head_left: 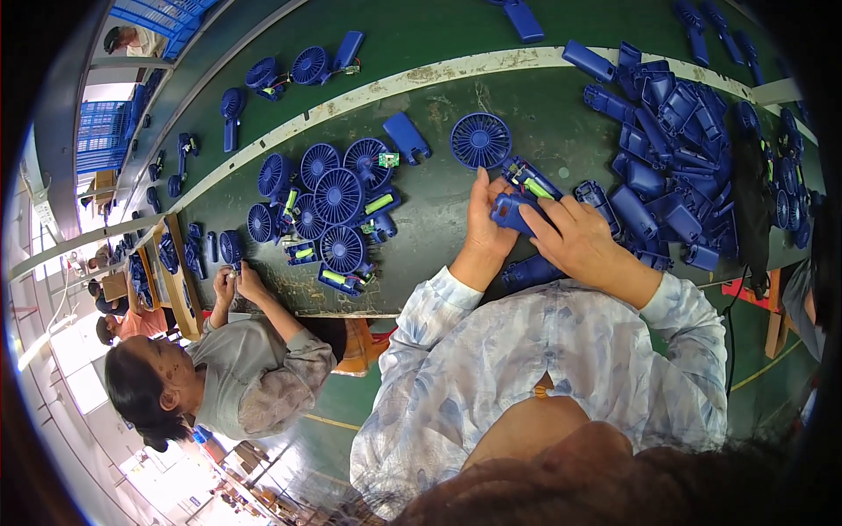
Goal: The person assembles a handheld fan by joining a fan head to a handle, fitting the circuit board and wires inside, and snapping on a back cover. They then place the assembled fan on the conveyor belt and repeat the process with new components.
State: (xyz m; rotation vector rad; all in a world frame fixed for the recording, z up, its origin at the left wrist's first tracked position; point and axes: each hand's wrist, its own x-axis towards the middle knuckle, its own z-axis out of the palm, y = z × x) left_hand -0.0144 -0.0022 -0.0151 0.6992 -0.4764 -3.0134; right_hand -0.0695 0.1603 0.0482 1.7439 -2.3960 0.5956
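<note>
In front of me, my left hand (487, 232) is closed around the lower part of a blue handheld fan (481, 140), its round grille pointing away from me. The fan's handle lies uncovered, showing a green battery cell (537, 188) and wiring. A blue handle cover (513, 213) sits between my two hands. My right hand (583, 235) is closed on it, fingertips against the cover and close to the battery. Part of the left fingers' grip is hidden behind the cover. More blue shells (531, 272) lie just below my hands.
A large heap of blue casing halves (671, 149) lies at the right. Several fans with exposed batteries (340, 197) cluster at the left, near a loose cover (405, 137). Beyond a pale rail (421, 70) runs a green belt carrying fans. A co-worker (219, 377) handles a fan at the left.
</note>
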